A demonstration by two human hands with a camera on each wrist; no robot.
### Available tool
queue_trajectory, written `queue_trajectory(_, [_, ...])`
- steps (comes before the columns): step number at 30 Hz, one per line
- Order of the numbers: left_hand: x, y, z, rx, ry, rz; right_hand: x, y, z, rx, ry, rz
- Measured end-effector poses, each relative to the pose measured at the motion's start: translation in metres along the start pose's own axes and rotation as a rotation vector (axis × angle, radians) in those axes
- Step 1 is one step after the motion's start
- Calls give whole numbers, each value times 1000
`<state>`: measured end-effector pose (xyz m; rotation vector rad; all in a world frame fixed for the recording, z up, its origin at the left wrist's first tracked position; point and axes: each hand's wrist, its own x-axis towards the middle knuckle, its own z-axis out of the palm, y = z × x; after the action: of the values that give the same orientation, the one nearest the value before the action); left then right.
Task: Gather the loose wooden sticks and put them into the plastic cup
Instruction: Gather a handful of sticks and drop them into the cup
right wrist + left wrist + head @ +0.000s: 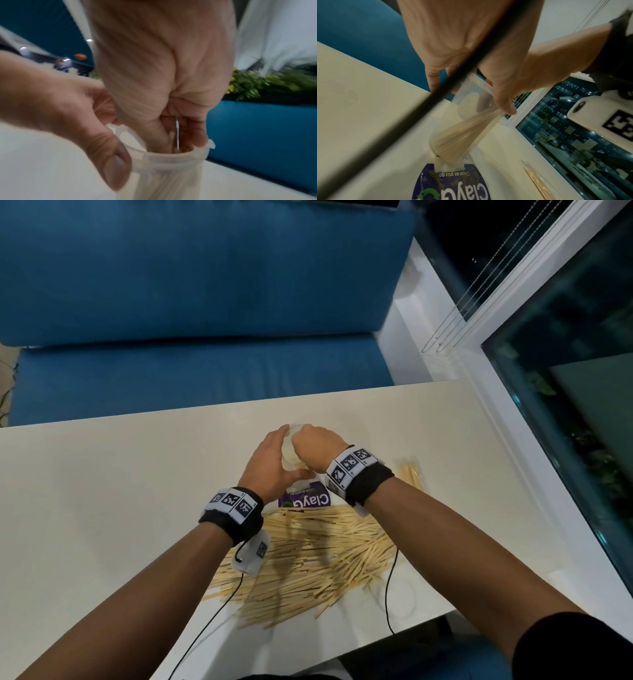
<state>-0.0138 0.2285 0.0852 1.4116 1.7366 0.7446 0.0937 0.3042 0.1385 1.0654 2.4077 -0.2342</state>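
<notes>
Pale table top (102,474) under everything, with a blue sofa (191,302) along its far edge and a white window frame (507,412) with dark glass off its right edge. Left of the plastic cup (291,453), bare table out to the left border of the head view; right of the cup, a short bare strip up to the table's right edge. Nearer than the cup, a purple-and-white printed label (310,501) flat on the table, then a wide loose heap of wooden sticks (308,559) reaching close to the near edge. Just right of the cup and the label, a clear packet of sticks (412,475). Near the table's near right corner, faint clear round shapes, too dim to name. Black cables (219,611) trailing from the wrist bands across the heap and off the near edge. Left hand (270,465) wrapped round the cup's left side, thumb (111,159) pressed on the wall just under the rim (171,157), forearm slanting up from the lower left. Right hand (317,446) bent down over the cup's mouth, fingers (193,132) curled and dipped inside, closed on a bundle of sticks (464,129) seen through the cup's clear wall, fanning toward the bottom. Both hands touching at the cup, wrists apart.
</notes>
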Motion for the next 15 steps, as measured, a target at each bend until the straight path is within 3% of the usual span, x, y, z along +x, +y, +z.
queue_trajectory(4, [0, -3, 0, 23, -3, -16, -1, 6, 2, 91, 61, 49])
queue_trajectory(7, [0, -5, 1, 27, -4, -21, -6, 5, 10, -4, 94, 42])
queue_trajectory(15, [1, -6, 2, 49, 1, -25, -17, 14, 23, -105, 238, -74])
